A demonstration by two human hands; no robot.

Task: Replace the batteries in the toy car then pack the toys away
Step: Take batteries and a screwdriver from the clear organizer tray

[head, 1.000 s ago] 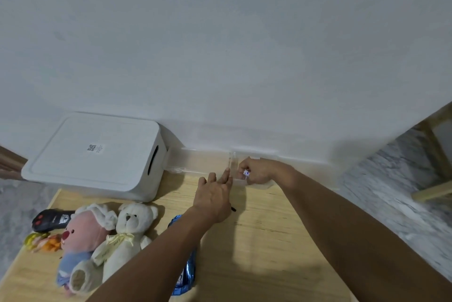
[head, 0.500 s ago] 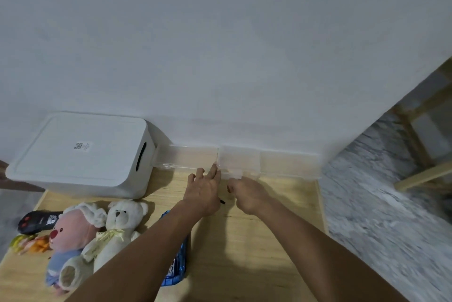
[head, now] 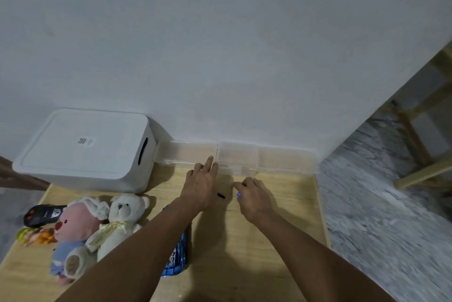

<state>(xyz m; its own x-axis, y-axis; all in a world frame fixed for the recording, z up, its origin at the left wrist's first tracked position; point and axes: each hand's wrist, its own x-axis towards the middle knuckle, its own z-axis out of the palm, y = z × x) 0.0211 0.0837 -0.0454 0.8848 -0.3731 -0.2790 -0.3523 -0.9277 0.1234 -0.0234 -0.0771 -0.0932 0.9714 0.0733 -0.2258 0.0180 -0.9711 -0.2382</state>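
Both hands out over the wooden bench [head: 256, 240]. Left hand [head: 199, 186] flat, fingers straight and relaxed, fingertips touching the front edge of the clear plastic boxes [head: 241, 157] at the seam between two of them. Right hand [head: 253, 195] curled, pinching a small blue-and-silver item [head: 238, 194] too small to identify. Small black piece [head: 220, 195] lies on the bench between the two hands.

Nearest, under the left forearm: blue toy car [head: 175, 261], glossy, with white markings, mostly hidden by the arm, lying on the bench. To its left, white teddy bear [head: 119, 221] with a pale yellow bow, lying against a pink plush [head: 73, 228] in a blue outfit and white hood. Beyond the pink plush, small yellow-orange toy [head: 34, 238] and black remote [head: 41, 214] with red buttons, near the bench's left edge.

Farther back, white lidded storage bin [head: 85, 150] with a slot handle and a QR sticker on the lid, against the wall. Clear boxes sit in a row just beside it along the wall, lids down.
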